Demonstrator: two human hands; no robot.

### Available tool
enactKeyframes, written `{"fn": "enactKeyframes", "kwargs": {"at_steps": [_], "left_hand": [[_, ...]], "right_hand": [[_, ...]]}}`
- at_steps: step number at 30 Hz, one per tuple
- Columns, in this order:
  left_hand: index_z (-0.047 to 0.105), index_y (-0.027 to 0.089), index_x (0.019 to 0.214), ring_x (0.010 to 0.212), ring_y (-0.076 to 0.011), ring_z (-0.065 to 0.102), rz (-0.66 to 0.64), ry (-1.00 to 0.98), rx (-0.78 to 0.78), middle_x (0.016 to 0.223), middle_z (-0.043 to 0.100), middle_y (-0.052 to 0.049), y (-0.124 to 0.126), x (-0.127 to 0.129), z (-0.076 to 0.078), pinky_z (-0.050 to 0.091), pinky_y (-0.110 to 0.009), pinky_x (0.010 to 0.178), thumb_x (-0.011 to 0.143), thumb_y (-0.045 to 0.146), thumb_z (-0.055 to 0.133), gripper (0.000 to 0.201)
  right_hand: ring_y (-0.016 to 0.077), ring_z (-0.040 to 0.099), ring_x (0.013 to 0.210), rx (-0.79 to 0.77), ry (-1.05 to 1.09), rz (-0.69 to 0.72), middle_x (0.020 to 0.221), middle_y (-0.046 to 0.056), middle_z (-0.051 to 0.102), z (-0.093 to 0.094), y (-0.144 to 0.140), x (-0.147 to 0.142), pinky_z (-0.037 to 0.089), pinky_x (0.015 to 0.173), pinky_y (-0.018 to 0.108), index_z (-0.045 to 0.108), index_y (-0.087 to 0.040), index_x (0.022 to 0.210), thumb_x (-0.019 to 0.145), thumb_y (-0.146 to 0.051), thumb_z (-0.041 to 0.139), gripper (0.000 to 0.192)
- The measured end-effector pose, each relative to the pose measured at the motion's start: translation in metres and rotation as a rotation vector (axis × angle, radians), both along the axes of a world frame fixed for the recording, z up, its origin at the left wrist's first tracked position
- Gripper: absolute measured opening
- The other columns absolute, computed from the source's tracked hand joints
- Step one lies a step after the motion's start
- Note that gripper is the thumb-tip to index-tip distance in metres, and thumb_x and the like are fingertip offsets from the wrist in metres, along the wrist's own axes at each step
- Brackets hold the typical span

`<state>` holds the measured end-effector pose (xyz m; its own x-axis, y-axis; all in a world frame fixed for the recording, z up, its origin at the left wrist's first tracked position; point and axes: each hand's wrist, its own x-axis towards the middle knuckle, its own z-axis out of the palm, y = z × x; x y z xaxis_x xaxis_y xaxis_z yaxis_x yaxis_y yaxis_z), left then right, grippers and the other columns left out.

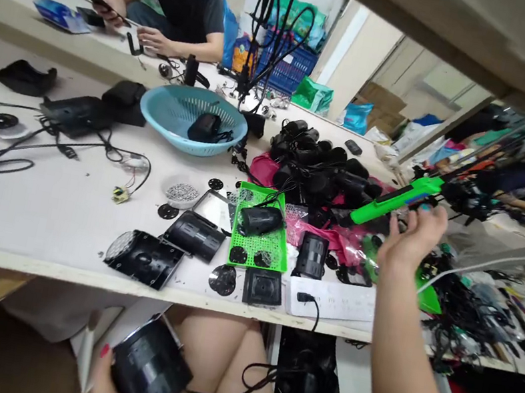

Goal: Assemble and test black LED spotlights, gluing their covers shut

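So the right hand (410, 239) is up over the bench at about 2 o'clock from the green perforated tray (259, 240), fingers curled round the back end of a green electric screwdriver (394, 199) that hangs or leans at a slant, tip pointing down-left toward the pile of black housings (318, 166). Looks like a loose wrap so far, not a full clamp, thumb side hidden so I can't tell how tight. The left hand (105, 379) is down in the lap at 6 o'clock, below the table edge, cupped under a black cylindrical housing (150, 370) with a cable trailing off it to the right. My read: that housing is hard moulded plastic, rigid, probably fairly light and a bit slick, so gripping around the body with the palm underneath is the safe way, not by the cord. The screwdriver looks stiff and a bit nose-heavy, best taken mid-barrel where the hand can steer the bit. More housings sit on the white table (61, 215), a white power strip (330, 300) at 5 o'clock of the tray, a blue basket (174, 120) at 11. Another person sits across at 11 o'clock, hands on the far bench.
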<state>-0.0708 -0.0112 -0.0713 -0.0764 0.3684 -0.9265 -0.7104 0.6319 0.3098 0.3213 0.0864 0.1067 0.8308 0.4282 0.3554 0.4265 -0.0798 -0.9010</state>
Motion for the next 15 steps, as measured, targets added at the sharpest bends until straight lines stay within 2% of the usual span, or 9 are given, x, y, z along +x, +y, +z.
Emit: {"fn": "enactKeyframes", "kwargs": {"at_steps": [1,3,5,7,10,11,13,15], "left_hand": [[0.068,0.024,0.099,0.066,-0.0234,0.075,0.001,-0.023,0.000,0.063,0.073,0.002,-0.001,0.005,0.003,0.063,-0.040,0.077,0.093,0.047,0.049,0.030],[0.068,0.025,0.110,0.067,-0.0202,0.074,-0.007,-0.004,0.037,0.074,0.076,0.002,-0.001,0.016,0.010,0.062,-0.038,0.080,0.094,0.047,0.053,0.031],[0.067,0.026,0.119,0.071,-0.0175,0.075,0.019,0.039,0.061,0.082,0.077,0.002,-0.002,0.023,0.014,0.061,-0.035,0.083,0.095,0.040,0.055,0.030],[0.066,0.024,0.123,0.077,-0.0177,0.075,0.041,0.045,0.078,0.088,0.078,0.000,-0.003,0.026,0.015,0.061,-0.034,0.084,0.094,0.031,0.059,0.031],[0.068,0.016,0.120,0.077,-0.0241,0.076,-0.035,-0.037,0.067,0.087,0.078,-0.008,-0.010,0.023,0.013,0.063,-0.039,0.079,0.090,0.028,0.063,0.033],[0.069,0.012,0.118,0.075,-0.0265,0.076,-0.070,-0.067,0.043,0.085,0.078,-0.011,-0.013,0.021,0.014,0.064,-0.041,0.075,0.090,0.030,0.063,0.033],[0.070,0.007,0.115,0.071,-0.0303,0.075,-0.119,-0.126,-0.024,0.083,0.078,-0.016,-0.018,0.020,0.019,0.064,-0.043,0.068,0.091,0.034,0.061,0.036],[0.070,0.003,0.113,0.072,-0.0330,0.075,-0.087,-0.140,-0.064,0.083,0.077,-0.020,-0.021,0.022,0.028,0.063,-0.045,0.066,0.091,0.035,0.061,0.040]], "right_hand": [[0.0245,0.033,0.146,-0.023,0.024,0.019,0.161,0.022,0.024,0.000,0.007,0.014,0.047,0.092,0.033,0.013,-0.013,0.155,0.097,-0.028,0.016,0.061],[0.0272,0.048,0.136,-0.088,0.062,0.087,0.153,0.023,0.041,-0.003,0.015,0.033,0.047,0.083,0.035,0.034,-0.011,0.151,0.098,-0.031,0.016,0.059],[0.0295,0.059,0.122,-0.126,0.064,0.139,0.141,0.026,0.054,-0.009,0.016,0.040,0.046,0.076,0.037,0.052,-0.008,0.139,0.096,-0.034,0.031,0.055],[0.0295,0.064,0.112,-0.114,0.011,0.153,0.132,0.025,0.061,-0.016,0.012,0.033,0.044,0.074,0.039,0.063,-0.007,0.128,0.087,-0.034,0.055,0.049],[0.0288,0.067,0.097,-0.003,-0.186,0.237,0.116,0.015,0.071,-0.025,-0.005,-0.004,0.042,0.072,0.042,0.076,-0.017,0.107,0.067,-0.034,0.076,0.043],[0.0282,0.067,0.089,0.058,-0.194,0.311,0.108,0.013,0.073,-0.027,-0.013,-0.022,0.042,0.068,0.043,0.078,-0.022,0.099,0.067,-0.036,0.073,0.035],[0.0241,0.065,0.075,0.102,-0.060,0.422,0.096,0.011,0.069,-0.030,-0.030,-0.065,0.046,0.066,0.045,0.074,-0.029,0.085,0.075,-0.042,0.056,0.025],[0.0208,0.061,0.064,-0.004,0.019,0.514,0.091,0.009,0.063,-0.029,-0.048,-0.108,0.051,0.065,0.046,0.067,-0.033,0.093,0.082,-0.046,0.046,0.027]]}}
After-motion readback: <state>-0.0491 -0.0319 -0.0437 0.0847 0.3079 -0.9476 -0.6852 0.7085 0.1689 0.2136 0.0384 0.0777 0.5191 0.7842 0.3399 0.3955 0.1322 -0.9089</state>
